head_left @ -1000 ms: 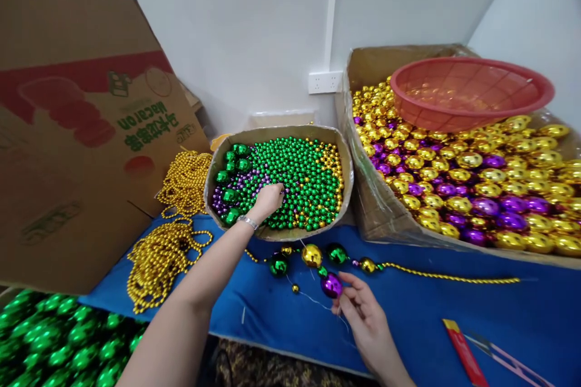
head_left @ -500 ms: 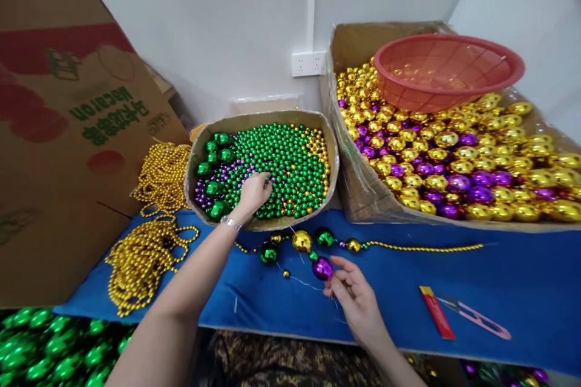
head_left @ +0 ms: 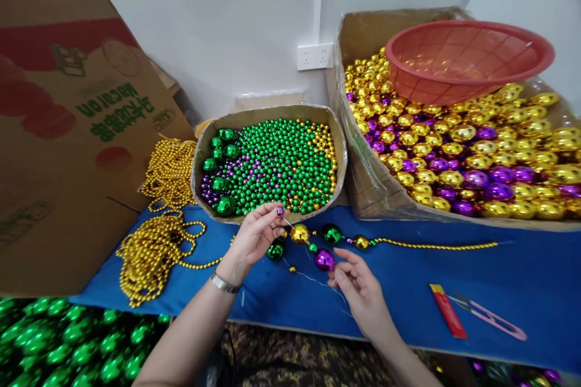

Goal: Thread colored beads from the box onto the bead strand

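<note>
Pinched in the fingertips of my left hand [head_left: 258, 233] is a small purple bead [head_left: 280, 211], held by the end of a thin string just in front of the small-bead box [head_left: 200, 178]. My right hand [head_left: 356, 284] grips a large purple bead [head_left: 324, 260] by its right side. That bead hangs together with a small green bead [head_left: 313, 248] and a large gold bead [head_left: 299, 233]. Close by on the blue cloth lie a large green bead [head_left: 331, 233], a dark green bead [head_left: 276, 250] and a gold bead strand [head_left: 436, 245]. A thin clear string trails under my right hand.
Gold bead strands [head_left: 147, 260] are heaped at the left beside a tall carton [head_left: 54, 193]. At the right, a large box of gold and purple beads [head_left: 454, 148] carries a red basket [head_left: 472, 81]. A red-and-yellow packet [head_left: 448, 311] and pink snips [head_left: 497, 319] lie at front right.
My left hand has come out of the small-bead box toward me, bringing a small purple bead to the string. My right hand stays at the large purple bead. The view has shifted slightly.
</note>
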`<state>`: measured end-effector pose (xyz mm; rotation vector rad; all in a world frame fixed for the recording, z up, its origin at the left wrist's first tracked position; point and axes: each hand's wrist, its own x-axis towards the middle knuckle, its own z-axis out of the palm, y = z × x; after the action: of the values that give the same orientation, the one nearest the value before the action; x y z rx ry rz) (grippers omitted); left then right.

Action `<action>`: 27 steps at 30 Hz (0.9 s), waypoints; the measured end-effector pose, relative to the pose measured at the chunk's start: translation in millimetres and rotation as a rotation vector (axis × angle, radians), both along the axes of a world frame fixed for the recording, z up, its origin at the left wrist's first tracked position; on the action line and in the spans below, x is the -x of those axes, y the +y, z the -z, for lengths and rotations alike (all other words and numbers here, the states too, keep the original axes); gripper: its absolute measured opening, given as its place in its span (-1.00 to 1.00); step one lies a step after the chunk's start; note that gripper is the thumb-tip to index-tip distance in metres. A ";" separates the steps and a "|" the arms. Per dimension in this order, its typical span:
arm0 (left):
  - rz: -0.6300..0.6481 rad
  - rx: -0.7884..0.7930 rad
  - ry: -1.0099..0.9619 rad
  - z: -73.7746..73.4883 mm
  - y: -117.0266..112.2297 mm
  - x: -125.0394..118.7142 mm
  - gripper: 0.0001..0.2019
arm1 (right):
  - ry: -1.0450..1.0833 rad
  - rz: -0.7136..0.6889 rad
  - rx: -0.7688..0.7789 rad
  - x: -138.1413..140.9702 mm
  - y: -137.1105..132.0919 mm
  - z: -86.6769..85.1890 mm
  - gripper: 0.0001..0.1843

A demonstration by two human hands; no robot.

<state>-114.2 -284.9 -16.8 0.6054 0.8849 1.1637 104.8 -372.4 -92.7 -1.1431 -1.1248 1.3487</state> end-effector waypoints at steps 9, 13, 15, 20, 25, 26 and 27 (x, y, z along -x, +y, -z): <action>-0.005 -0.017 -0.010 12.2 -6.5 -1.0 -0.74 | -0.026 0.029 0.017 -1.5 -1.2 -5.6 -0.59; 0.001 -0.033 0.025 13.4 -7.2 -1.9 -0.72 | -0.051 0.035 0.020 -1.4 -2.0 -7.8 -0.56; 0.002 -0.053 0.053 12.5 -7.4 -1.4 -0.71 | -0.066 0.030 0.003 -2.2 -2.7 -6.7 -0.57; -0.021 -0.179 0.349 10.1 -12.0 -0.3 -0.75 | -0.273 0.023 -0.076 -7.0 -4.8 2.2 -0.64; 0.072 -0.237 0.536 20.8 -23.5 -8.7 -0.77 | -0.420 -0.042 -0.062 -4.8 -5.6 19.2 -0.66; 0.076 -0.226 0.548 24.4 -25.6 -11.0 -0.76 | -0.418 -0.051 -0.046 -3.9 -5.6 23.3 -0.66; 0.077 -0.220 0.562 27.8 -27.3 -13.2 -0.77 | -0.426 -0.059 -0.036 -3.4 -5.5 27.2 -0.66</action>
<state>-100.9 -312.3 -44.7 1.1719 1.1998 1.0414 108.2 -377.9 -119.9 -1.4216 -1.4885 1.1509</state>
